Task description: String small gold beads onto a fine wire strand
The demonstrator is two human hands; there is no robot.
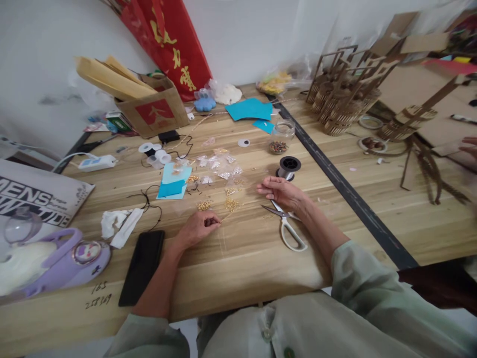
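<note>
My left hand (199,228) is closed in a pinch on a thin beaded strand (225,218), which sticks out from the fingertips to the right. Just beyond it lies a small pile of gold beads (231,204). My right hand (279,193) hovers above the table with thumb and fingers drawn together; whatever they pinch is too fine to make out. Partly under that hand rest white-handled scissors (293,237), their blades apart. Behind it stands a black spool of clear thread (286,172). Faint thread seems to trail on the wood near the left hand.
Small bags of beads (219,164) and blue paper (172,188) lie ahead. A glass jar (282,136) holds colored beads. A phone (142,267) and purple bottle (67,258) are at left; woven baskets (335,107) at right. Another person's hand (470,149) shows at the far right edge.
</note>
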